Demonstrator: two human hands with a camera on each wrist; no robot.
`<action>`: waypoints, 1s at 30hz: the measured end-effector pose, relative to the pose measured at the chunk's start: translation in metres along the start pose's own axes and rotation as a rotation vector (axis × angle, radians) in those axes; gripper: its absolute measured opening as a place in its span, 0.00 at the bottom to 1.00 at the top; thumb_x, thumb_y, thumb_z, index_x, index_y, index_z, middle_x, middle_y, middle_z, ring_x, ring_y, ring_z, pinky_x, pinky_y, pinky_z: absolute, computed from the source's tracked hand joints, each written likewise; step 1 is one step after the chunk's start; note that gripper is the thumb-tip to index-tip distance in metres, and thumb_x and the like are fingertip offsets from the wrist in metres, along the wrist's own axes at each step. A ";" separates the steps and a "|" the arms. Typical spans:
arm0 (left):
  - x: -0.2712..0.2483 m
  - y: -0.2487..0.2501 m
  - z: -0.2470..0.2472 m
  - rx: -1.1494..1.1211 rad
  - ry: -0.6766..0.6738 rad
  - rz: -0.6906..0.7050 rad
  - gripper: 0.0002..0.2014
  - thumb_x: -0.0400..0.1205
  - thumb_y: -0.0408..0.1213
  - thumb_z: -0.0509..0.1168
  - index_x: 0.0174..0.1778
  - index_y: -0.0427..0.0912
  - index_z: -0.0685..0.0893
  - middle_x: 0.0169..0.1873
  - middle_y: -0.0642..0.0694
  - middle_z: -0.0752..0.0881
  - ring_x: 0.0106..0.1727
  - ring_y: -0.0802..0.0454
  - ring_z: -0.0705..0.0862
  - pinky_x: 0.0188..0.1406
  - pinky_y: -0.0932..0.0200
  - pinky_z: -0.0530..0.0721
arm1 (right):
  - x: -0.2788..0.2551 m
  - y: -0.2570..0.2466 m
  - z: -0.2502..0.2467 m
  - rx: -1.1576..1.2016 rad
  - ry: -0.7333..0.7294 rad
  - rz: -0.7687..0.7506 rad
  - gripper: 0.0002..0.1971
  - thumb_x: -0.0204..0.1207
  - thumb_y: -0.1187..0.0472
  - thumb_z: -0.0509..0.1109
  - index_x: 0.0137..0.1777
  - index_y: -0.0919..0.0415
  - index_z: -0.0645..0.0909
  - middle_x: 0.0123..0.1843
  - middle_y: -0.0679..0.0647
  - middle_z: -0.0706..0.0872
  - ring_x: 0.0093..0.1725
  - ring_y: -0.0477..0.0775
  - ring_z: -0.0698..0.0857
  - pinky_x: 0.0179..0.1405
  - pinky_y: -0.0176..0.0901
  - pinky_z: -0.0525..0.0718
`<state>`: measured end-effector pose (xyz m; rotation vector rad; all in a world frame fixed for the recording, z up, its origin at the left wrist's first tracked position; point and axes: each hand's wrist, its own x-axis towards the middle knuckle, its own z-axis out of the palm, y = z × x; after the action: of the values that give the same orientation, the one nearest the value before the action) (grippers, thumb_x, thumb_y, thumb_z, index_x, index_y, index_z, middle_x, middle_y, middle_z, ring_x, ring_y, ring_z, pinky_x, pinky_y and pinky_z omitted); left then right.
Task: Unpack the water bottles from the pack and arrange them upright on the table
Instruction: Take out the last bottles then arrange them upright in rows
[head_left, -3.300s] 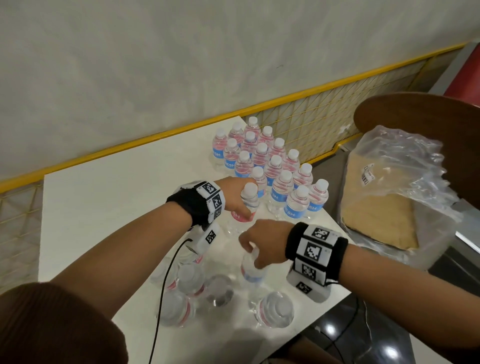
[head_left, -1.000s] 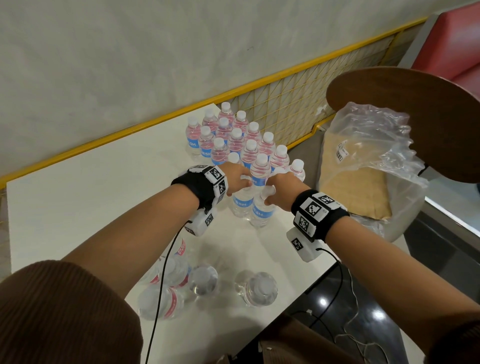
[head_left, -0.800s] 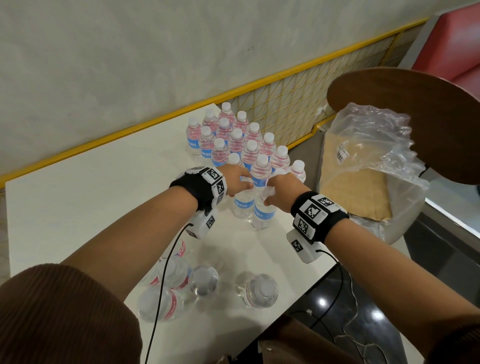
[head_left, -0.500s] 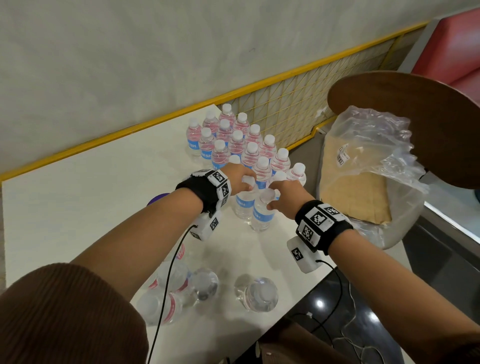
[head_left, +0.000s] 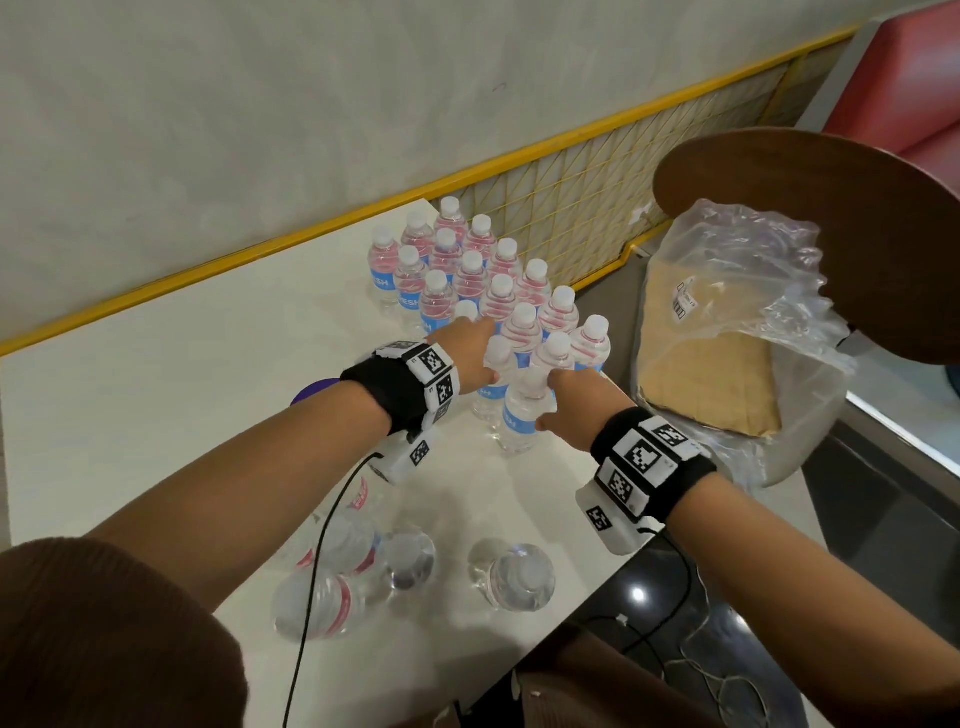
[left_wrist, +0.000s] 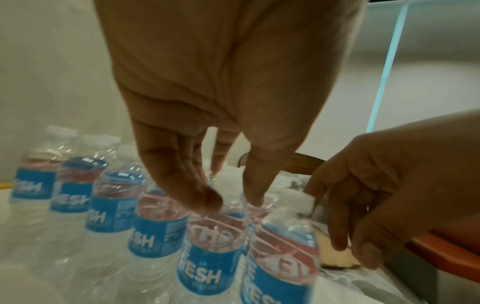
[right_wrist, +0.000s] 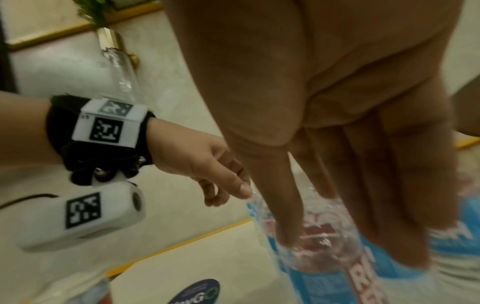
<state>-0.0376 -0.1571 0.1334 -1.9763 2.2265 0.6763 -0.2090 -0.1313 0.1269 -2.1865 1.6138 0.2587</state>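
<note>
Several clear water bottles with blue and red labels (head_left: 470, 265) stand upright in a tight group at the table's far right corner. At the group's near end my left hand (head_left: 475, 348) pinches the neck of one upright bottle (head_left: 491, 395) from above; in the left wrist view its fingertips (left_wrist: 207, 199) bracket the cap of this bottle (left_wrist: 207, 246). My right hand (head_left: 571, 400) grips the bottle beside it (head_left: 519, 421) by the shoulder, thumb on one side and fingers on the other, as the right wrist view shows on that bottle (right_wrist: 324, 257). Both bottles stand on the white table (head_left: 156, 415).
Several more bottles (head_left: 511, 577) stand near the table's front edge, partly under my left arm. A crumpled clear plastic wrap with a cardboard tray (head_left: 727, 338) lies off the table's right edge, below a round wooden board (head_left: 831, 234). A yellow mesh rail (head_left: 571, 208) runs behind the table.
Both hands carried a bottle each from the near cluster to the front of the standing group. Over the last second they have stayed there, barely moving.
</note>
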 end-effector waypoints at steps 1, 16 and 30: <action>-0.008 0.001 0.000 0.028 -0.012 0.008 0.26 0.79 0.45 0.68 0.70 0.40 0.70 0.64 0.38 0.78 0.63 0.38 0.80 0.59 0.47 0.81 | -0.008 -0.002 -0.001 -0.060 -0.036 -0.016 0.23 0.77 0.52 0.71 0.67 0.64 0.76 0.61 0.60 0.84 0.59 0.60 0.83 0.56 0.46 0.80; -0.105 0.019 0.023 0.490 -0.792 0.245 0.38 0.70 0.59 0.73 0.76 0.58 0.68 0.69 0.55 0.78 0.66 0.52 0.79 0.56 0.57 0.72 | -0.090 -0.047 0.017 -0.248 -0.461 -0.378 0.25 0.69 0.41 0.74 0.59 0.57 0.78 0.32 0.43 0.71 0.41 0.50 0.77 0.38 0.40 0.73; -0.091 0.014 0.017 0.425 -0.584 0.170 0.18 0.77 0.41 0.69 0.64 0.46 0.83 0.35 0.52 0.85 0.30 0.56 0.82 0.26 0.67 0.76 | -0.074 -0.052 0.018 -0.289 -0.328 -0.386 0.17 0.71 0.49 0.71 0.56 0.57 0.78 0.33 0.48 0.73 0.39 0.55 0.77 0.37 0.43 0.75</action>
<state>-0.0402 -0.0661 0.1531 -1.2082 1.9697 0.6253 -0.1812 -0.0459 0.1502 -2.4524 1.0059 0.7269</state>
